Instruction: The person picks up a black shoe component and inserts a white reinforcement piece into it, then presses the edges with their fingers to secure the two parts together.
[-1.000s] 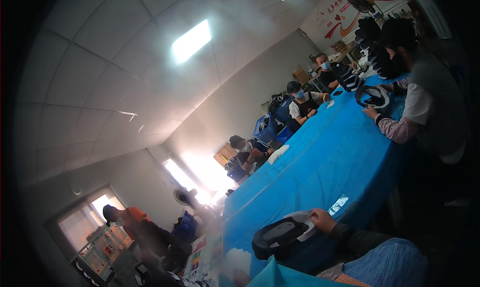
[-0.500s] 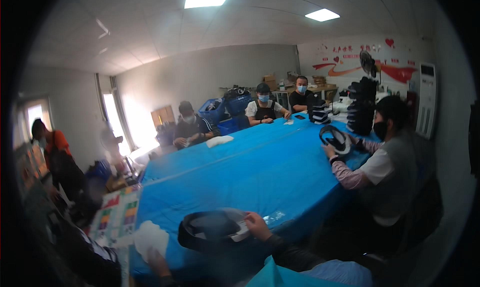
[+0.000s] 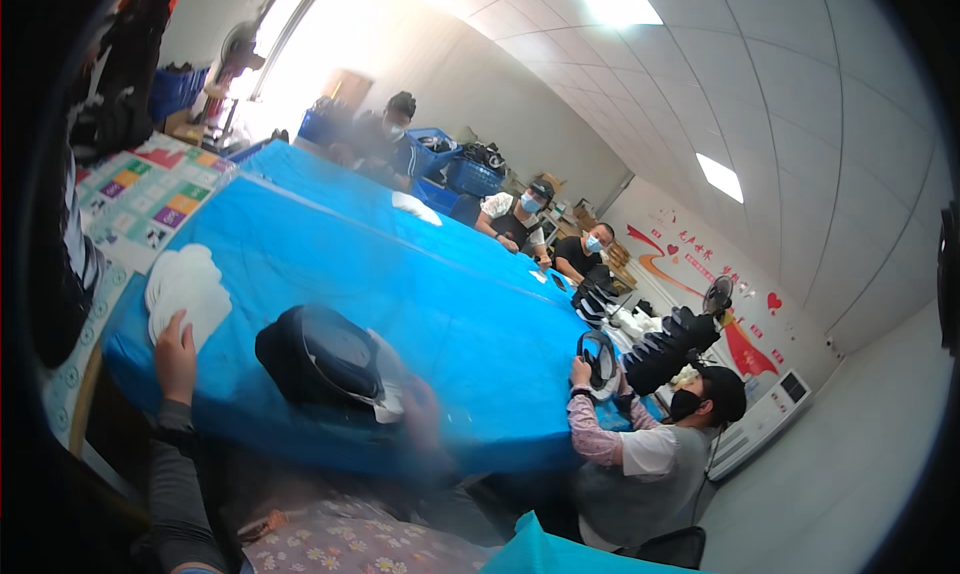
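Note:
My left hand [image 3: 176, 362] is at the lower edge of a fanned pile of white scallop-edged sheets [image 3: 187, 292], its fingers closed on the edge. To the right a dark cap [image 3: 325, 359] rests on the blue-covered table, its inside partly showing. A white piece [image 3: 388, 382] sticks out at the cap's right side. My right hand [image 3: 424, 414] is just beside that white piece. Motion smears its fingers, so whether they still grip cannot be told.
The blue table cover [image 3: 470, 314] spreads across the middle. At the right, a co-worker [image 3: 640, 444] handles another cap [image 3: 597, 362] near stacked dark caps [image 3: 665, 349]. Several people sit along the far side. A printed colourful sheet [image 3: 150, 194] lies at the left. Blue crates [image 3: 475, 174] stand behind.
The view has tilted and swung. The cap has turned and tipped, showing more of its dark outside. My right hand has gone from a clear pinch on the white piece to a blur beside it.

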Demonstrator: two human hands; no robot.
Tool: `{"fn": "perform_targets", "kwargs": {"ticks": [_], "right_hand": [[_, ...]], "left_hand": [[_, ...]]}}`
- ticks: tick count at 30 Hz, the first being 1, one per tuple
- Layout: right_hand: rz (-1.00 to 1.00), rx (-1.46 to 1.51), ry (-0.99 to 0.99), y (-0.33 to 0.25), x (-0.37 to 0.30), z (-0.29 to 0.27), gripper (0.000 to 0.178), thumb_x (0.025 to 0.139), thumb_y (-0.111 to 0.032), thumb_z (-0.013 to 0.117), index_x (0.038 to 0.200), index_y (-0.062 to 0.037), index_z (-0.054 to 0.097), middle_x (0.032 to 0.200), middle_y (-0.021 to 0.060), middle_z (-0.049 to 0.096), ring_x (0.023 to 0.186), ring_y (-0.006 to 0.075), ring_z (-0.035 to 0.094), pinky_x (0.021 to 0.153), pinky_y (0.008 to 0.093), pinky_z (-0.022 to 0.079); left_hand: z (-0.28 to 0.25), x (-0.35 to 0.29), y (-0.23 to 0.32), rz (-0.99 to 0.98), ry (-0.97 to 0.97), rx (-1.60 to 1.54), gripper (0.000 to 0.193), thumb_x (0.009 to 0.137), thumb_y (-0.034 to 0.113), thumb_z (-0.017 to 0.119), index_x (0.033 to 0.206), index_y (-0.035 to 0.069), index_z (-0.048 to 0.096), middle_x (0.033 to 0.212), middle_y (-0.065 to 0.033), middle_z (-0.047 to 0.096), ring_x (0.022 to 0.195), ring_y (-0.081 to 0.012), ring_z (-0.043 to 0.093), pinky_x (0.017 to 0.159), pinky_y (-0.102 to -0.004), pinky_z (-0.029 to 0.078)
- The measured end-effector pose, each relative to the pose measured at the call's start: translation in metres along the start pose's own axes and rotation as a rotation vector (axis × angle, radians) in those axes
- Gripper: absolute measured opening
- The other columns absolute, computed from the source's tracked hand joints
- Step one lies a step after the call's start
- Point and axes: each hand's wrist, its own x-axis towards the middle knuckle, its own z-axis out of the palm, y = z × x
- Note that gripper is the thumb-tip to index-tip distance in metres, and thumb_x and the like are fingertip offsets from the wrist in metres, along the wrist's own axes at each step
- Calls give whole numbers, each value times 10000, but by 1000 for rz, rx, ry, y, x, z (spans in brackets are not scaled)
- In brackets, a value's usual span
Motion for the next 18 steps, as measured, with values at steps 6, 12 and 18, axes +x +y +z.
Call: {"fn": "perform_targets", "kwargs": {"ticks": [6, 12, 18], "right_hand": [[30, 38, -40, 6, 0, -5, 147, 952, -101, 590, 1013, 9, 665, 1331, 146, 620, 1064, 193, 608, 933, 319, 477], [-35, 28, -9, 25, 7, -9, 149, 954, -90, 575, 1032, 7, 657, 1316, 130, 624, 1035, 185, 611, 914, 319, 483], [-233, -213, -13, 27, 1, -4, 111, 935, -82, 583, 1000, -24, 652, 1125, 140, 648, 1075, 264, 620, 945, 382, 488]], "left_hand": [[4, -4, 6, 21, 29, 30, 275, 996, 113, 595, 1252, 20, 637, 1109, -205, 708, 1019, -387, 665, 860, -430, 531], [3, -1, 10, 18, 18, 32, 289, 986, 111, 598, 1257, 20, 643, 1123, -207, 707, 1031, -385, 668, 883, -414, 536], [7, 2, -15, 71, -38, 29, 325, 985, 144, 589, 1265, -14, 638, 1256, -203, 664, 1186, -358, 618, 1026, -411, 473]]}}
